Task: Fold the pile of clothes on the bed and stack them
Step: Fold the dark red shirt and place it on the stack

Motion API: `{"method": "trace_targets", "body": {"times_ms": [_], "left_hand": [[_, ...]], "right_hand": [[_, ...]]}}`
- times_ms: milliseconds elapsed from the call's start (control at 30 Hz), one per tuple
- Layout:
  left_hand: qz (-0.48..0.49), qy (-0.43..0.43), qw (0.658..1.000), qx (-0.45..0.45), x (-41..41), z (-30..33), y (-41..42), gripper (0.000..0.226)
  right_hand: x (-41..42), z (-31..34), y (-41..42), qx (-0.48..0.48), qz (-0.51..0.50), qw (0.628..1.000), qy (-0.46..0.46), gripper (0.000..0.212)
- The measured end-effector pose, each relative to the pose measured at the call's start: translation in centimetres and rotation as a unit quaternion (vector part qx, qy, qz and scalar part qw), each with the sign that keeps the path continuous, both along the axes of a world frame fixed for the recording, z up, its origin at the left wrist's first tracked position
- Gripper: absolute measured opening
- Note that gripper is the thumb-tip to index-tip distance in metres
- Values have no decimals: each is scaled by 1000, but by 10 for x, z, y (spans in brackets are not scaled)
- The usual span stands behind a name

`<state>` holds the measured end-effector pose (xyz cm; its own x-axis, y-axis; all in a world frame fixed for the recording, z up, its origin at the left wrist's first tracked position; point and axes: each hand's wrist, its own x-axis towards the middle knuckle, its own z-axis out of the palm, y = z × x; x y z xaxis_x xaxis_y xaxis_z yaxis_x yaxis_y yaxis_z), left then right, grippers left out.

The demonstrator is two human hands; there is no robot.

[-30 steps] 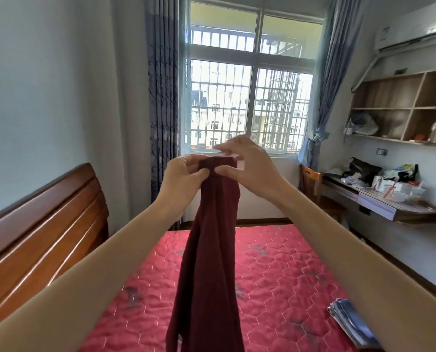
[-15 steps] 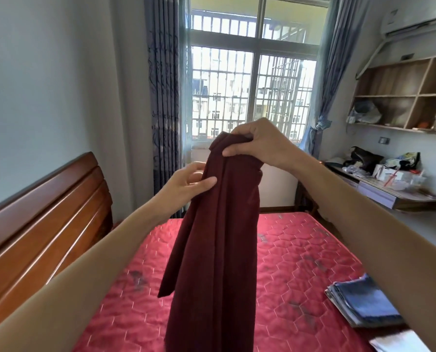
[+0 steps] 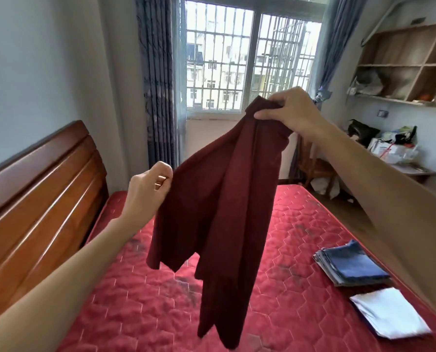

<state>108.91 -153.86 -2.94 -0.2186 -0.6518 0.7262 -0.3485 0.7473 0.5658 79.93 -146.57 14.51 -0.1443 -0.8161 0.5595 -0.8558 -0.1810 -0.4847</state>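
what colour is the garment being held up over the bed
Dark maroon, plain with no pattern. The garment shows best in the head view, gripped by both hands.

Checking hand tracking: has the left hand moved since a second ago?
Yes. The left hand dropped from window-sill height, at the garment's top, to level with the headboard, left of the right hand.

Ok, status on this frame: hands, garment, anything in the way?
Right hand grips maroon garment at top; left hand pinches its side edge. Garment hangs unfolded above bed. Two folded piles lie right, nothing obstructing.

Dark-red garment point(image 3: 227, 199) hangs above the bed point(image 3: 300, 224) — bunched, unfolded.
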Motion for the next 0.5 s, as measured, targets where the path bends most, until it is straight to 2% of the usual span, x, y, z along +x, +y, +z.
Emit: {"method": "trace_targets", "body": {"times_ms": [67,167,333,500], "left_hand": [[13,-38,997,-73,-7,-11,13,26],[34,-73,993,-85,-35,-32,39,21],[44,-44,996,58,-102,-58,80,27],[55,-69,987,134,-144,-63,86,64]], "right_hand": [[2,1,-1,-14,-18,1000,8,32],[13,4,-3,-20,-36,999,26,34],[30,3,-10,-25,-92,992,80,42],[38,-2,-11,-24,-108,990,89,40]]}}
